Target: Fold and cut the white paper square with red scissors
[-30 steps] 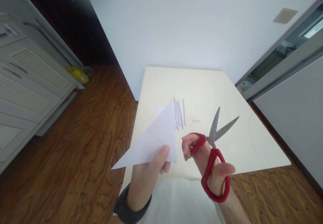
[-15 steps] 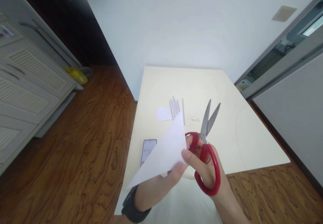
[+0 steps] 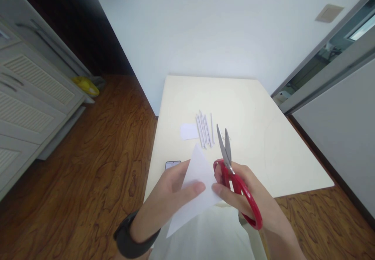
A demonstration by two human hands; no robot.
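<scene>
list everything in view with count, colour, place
triangular paper: 1, white, in left hand
scissors: 1, red and silver, in right hand
thin sticks: several, white, table centre
paper rectangle: 1, white, left of sticks
thin bits: several, grey, right of sticks
phone: 1, dark edge, behind left hand
table: 1, cream, centre
wall: 1, white, behind table
switch plate: 1, beige, upper right
cabinet: 1, white, left
unidentified object: 1, yellow, beside cabinet
floor: 1, brown, both sides
wristband: 1, black, below left hand
left hand, right hand: 2, bare, lower centre
</scene>
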